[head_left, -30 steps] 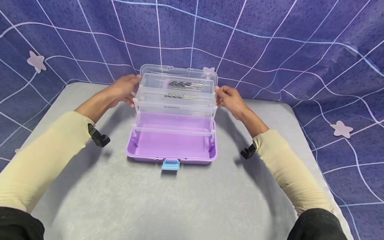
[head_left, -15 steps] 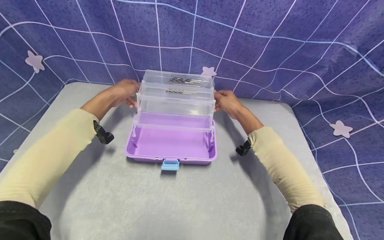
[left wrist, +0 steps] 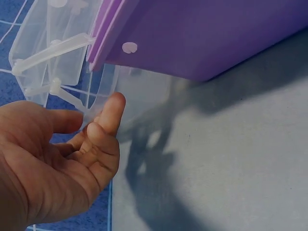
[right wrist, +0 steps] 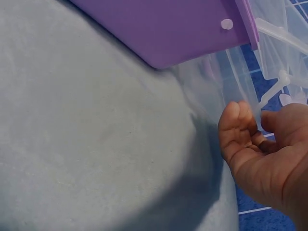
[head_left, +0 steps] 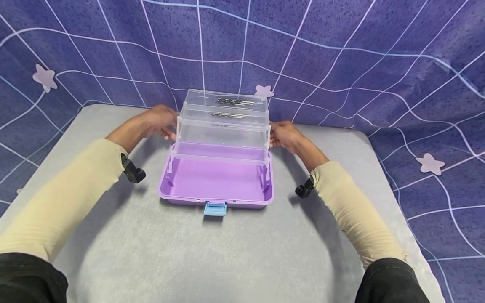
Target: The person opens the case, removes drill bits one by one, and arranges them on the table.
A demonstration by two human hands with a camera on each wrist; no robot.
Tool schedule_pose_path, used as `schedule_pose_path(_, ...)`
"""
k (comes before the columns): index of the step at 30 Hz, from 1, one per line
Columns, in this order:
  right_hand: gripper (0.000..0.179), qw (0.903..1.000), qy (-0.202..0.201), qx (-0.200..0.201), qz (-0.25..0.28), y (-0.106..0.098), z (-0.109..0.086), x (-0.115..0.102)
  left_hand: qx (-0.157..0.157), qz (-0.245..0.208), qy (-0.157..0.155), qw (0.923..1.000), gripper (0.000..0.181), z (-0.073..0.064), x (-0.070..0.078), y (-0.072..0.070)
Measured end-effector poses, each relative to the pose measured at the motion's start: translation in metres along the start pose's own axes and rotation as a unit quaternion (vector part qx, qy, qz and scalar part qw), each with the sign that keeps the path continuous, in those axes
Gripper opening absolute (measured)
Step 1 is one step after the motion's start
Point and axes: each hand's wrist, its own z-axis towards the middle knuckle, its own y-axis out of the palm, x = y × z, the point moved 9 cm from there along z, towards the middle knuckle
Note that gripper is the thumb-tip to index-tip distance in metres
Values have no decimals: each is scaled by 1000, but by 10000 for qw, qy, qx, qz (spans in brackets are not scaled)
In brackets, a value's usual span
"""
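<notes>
An opened purple toolbox (head_left: 219, 183) stands on the grey table, its blue latch (head_left: 215, 209) hanging at the front. Stepped clear trays (head_left: 212, 134) rise over its back on white arms (left wrist: 53, 54). Dark-tipped drill bits (head_left: 232, 102) lie in the upper trays. Behind the box, the clear lid (right wrist: 238, 72) is tipped back and down, mostly hidden from the head view by the trays. My left hand (head_left: 161, 120) pinches the lid's left edge between thumb and fingers. At its right edge, my right hand (head_left: 286, 135) pinches it the same way.
A blue curtain (head_left: 341, 67) with a light grid and stars hangs right behind the table's back edge. The grey table (head_left: 227, 256) extends in front and to both sides of the box. Black wrist mounts (head_left: 132, 170) sit on both sleeves.
The lid, upright behind the trays a second ago, has swung back and down out of the head view. Both hands have lowered with it, and the trays have shifted slightly.
</notes>
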Motion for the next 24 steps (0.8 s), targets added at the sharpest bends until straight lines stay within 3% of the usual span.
schedule_pose_path(5,48,10000,37,-45,21,0,2,3,9,-22,17,10000,53,-1,-1,1)
schedule_pose_path(14,33,9999,-21,28,-114,-5,-3,5,-38,-9,-9,10000,51,-6,-6,3)
schedule_pose_path(19,24,9997,-138,100,-188,-14,-7,5,-8,30,158,9999,55,-17,-7,2)
schedule_pose_path(24,27,9991,-169,323,-237,-29,-14,2,113,290,396,9987,67,-36,-8,3)
